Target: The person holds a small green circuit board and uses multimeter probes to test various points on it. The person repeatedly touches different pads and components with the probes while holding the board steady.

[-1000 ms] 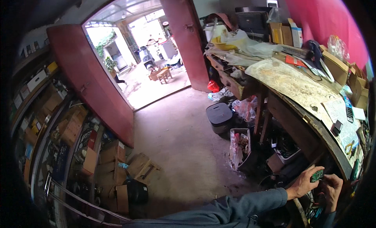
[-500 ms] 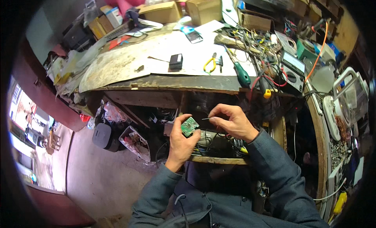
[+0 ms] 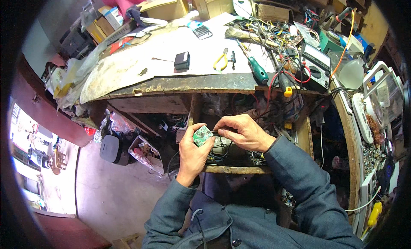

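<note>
My left hand [image 3: 192, 157] grips a small green circuit board [image 3: 202, 136] by its edges, thumb on the near side and fingers on the far side. My right hand [image 3: 244, 131] is closed in a pinch on a thin metal piece [image 3: 214, 131], like a short wire or pin. Its tip meets or nearly meets the board's right edge; I cannot tell which. Both hands are above an open drawer [image 3: 235, 169] of cables. Beyond them on the bench lie a black box-shaped case [image 3: 182, 60], yellow-handled pliers [image 3: 221, 62] and a green-handled screwdriver [image 3: 257, 70].
A multimeter [image 3: 316, 67] with red and black leads stands at the bench's right, beside tangled wires [image 3: 274, 39]. Cardboard boxes [image 3: 165, 8] line the back. On the floor at left are a black container [image 3: 110, 149] and an open box of scraps [image 3: 146, 154].
My right hand has moved left and brought the thin metal piece to the circuit board. The left hand has shifted slightly left, still holding the board. The view has tilted a little.
</note>
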The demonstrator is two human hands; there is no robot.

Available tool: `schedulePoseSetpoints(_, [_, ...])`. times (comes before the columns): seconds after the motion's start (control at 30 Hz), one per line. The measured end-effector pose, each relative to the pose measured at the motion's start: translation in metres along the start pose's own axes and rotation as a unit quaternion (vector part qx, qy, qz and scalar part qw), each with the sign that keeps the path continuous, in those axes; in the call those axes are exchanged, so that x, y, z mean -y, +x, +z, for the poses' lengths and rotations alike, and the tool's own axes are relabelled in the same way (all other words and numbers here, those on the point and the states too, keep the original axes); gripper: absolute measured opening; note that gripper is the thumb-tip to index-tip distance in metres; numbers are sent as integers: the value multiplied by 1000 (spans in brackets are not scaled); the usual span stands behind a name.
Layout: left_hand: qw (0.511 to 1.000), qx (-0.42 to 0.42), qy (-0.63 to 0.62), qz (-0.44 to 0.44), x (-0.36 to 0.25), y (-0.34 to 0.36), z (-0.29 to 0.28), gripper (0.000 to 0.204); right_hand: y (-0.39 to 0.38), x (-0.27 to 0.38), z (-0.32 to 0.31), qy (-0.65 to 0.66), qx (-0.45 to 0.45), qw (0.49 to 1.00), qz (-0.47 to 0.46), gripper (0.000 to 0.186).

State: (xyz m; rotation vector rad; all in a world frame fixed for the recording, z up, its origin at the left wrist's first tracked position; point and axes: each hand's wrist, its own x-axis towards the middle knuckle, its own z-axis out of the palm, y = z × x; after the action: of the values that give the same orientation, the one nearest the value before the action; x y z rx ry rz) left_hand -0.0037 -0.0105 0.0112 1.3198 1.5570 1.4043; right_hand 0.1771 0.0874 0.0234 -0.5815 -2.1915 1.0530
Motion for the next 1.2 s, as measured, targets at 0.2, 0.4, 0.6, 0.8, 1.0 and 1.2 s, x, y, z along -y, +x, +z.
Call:
schedulePoseSetpoints(0.2, [1000,-1,-25,-4,4,2,0,38,2,6,1,-33,-8,999,-16,13])
schedulePoseSetpoints(0.4, [1000,-11,-7,-4,4,0,-3,38,4,3,7,-48,-3,999,-13,12])
schedulePoseSetpoints(0.6, [1000,-21,-7,4,7,1,-2,37,4,7,9,-69,-19,997,-35,11])
schedulePoseSetpoints(0.8, [999,-24,-28,-7,7,1,-1,35,3,7,12,-89,-32,995,-37,10])
schedulePoseSetpoints(1.0, [999,-15,-25,-15,4,1,-3,34,4,2,9,-81,-14,994,-66,12])
schedulePoseSetpoints(1.2, [998,-5,-41,-36,6,2,-4,35,4,-2,9,-62,-25,995,-73,9])
